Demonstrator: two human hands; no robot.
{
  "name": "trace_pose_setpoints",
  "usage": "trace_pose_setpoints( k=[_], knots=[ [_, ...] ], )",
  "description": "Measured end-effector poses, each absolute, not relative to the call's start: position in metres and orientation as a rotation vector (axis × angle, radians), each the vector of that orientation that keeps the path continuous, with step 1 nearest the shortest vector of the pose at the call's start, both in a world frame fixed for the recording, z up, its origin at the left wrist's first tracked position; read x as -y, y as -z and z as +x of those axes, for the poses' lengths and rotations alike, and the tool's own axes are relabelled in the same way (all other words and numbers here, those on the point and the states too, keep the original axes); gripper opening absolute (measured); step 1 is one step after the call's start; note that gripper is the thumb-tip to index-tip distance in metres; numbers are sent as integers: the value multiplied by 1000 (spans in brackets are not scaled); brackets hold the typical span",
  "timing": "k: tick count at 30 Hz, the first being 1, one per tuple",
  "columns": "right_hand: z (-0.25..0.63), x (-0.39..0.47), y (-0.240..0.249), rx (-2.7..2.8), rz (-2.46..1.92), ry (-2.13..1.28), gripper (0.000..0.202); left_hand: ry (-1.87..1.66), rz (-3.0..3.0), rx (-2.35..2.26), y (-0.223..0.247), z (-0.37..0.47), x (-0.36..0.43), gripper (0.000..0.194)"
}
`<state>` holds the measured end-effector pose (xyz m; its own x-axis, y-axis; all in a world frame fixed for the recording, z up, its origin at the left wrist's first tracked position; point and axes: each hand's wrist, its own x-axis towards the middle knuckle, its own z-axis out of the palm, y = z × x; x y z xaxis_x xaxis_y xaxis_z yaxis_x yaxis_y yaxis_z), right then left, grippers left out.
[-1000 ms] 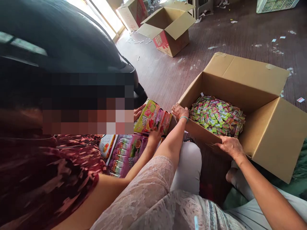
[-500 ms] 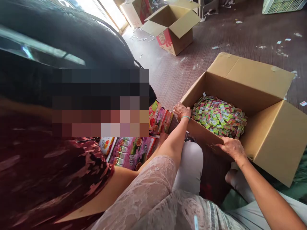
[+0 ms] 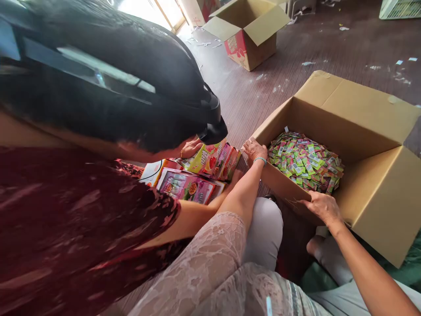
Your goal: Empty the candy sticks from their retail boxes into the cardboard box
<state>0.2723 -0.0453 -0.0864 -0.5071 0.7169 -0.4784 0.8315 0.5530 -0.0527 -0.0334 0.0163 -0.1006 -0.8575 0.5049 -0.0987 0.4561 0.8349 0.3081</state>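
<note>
A large open cardboard box (image 3: 378, 188) stands tilted on the floor in front of me, to the right. A heap of small green and pink sachets (image 3: 305, 160) lies inside, against its left side. My left hand (image 3: 255, 150), with a green bracelet at the wrist, is closed over the box's near rim at the left corner. Farther right along that same rim, my right hand (image 3: 324, 206) grips the edge, thumb outside and fingers over the top.
A co-worker in a dark red top (image 3: 72, 228) leans in close on my left, with one hand (image 3: 191, 148) at colourful fruit-printed packages (image 3: 194, 186). Another open carton (image 3: 259, 48) stands farther back. Paper scraps litter the dark floor, and a pale crate (image 3: 399, 9) sits top right.
The co-worker's head has moved forward and right, over the printed packages. My view has shifted slightly left; both my hands keep their hold on the box rim.
</note>
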Motion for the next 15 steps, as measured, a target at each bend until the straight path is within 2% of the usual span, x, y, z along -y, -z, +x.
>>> trace_pose_setpoints(
  k=[15],
  knots=[
    [274,44,89,-2390,1284,341,43,-491,757,-2815,104,-34,-17,56]
  ],
)
